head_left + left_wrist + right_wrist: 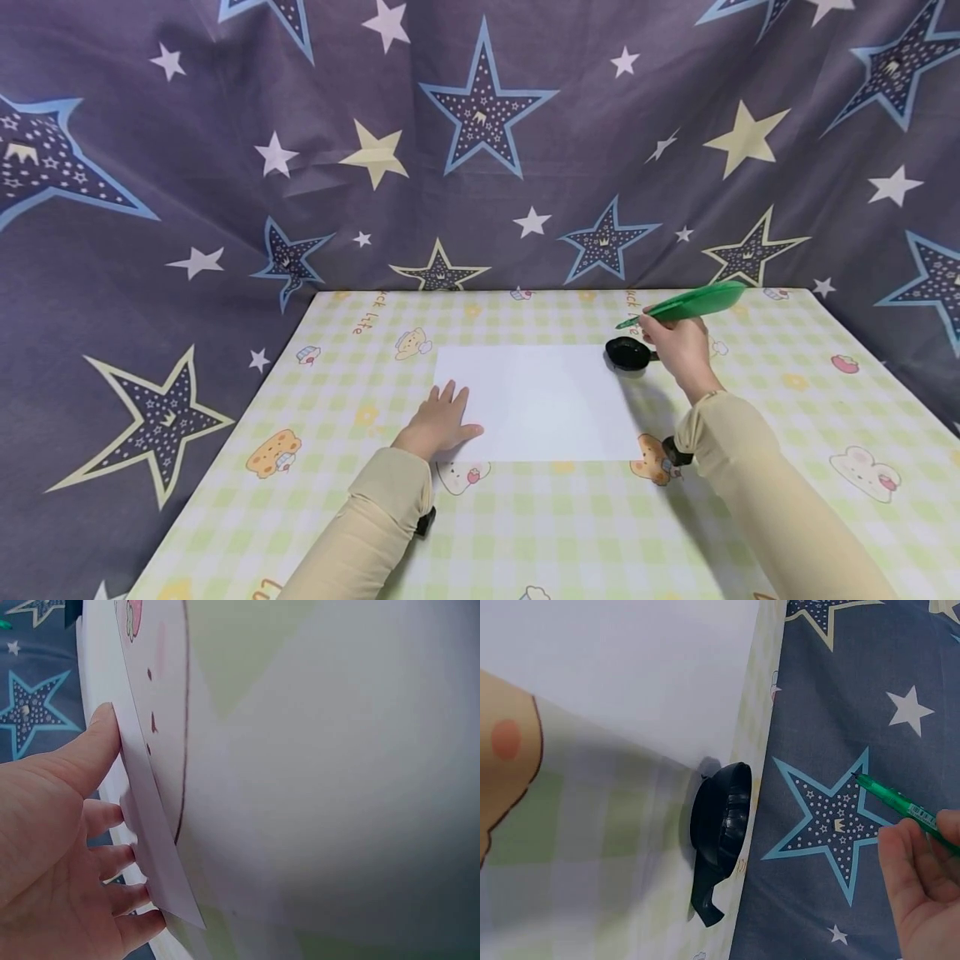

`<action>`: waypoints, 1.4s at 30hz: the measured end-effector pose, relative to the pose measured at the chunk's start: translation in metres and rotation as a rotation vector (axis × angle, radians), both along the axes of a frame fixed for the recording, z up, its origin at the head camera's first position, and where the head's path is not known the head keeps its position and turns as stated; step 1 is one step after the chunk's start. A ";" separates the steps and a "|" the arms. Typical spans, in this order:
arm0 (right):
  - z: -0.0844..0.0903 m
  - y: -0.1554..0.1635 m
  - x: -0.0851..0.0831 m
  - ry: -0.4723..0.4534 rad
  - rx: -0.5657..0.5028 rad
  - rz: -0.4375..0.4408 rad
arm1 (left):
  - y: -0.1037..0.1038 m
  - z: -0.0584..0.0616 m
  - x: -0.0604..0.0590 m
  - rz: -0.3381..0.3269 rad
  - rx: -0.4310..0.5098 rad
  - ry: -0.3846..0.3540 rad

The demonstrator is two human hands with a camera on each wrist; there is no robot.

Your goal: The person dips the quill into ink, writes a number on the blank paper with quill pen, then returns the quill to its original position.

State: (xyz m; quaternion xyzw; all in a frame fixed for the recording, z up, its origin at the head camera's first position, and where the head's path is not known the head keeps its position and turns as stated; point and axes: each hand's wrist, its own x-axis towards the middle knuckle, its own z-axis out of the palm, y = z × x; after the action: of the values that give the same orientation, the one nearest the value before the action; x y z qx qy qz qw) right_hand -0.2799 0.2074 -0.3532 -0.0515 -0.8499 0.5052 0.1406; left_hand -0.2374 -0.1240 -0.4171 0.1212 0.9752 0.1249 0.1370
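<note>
Right hand point(678, 346) pinches a green feather pen point(686, 305) above the black inkwell point(627, 354).
Left hand point(441, 421), fingers spread flat, steadies the paper point(540, 400) at 7 o'clock; best dip straight down.

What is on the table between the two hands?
In the head view, a white sheet of paper lies between them. The left hand rests on its left edge; the right hand holds a green feather pen.

Your only obstacle is the black dish point(627, 354) centre-right, beside the paper point(536, 402); the surface point(787, 417) is open lower right.
</note>
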 end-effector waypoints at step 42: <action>-0.001 -0.039 -0.017 -0.001 -0.022 0.061 | -0.002 0.002 0.001 -0.001 -0.013 -0.006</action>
State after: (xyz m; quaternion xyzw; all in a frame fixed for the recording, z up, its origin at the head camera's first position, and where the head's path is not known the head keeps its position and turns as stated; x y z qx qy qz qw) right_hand -0.2973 0.1688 -0.3540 -0.0274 -0.8456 0.5185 0.1242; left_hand -0.2366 -0.1258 -0.4153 0.1205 0.9754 0.1189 0.1409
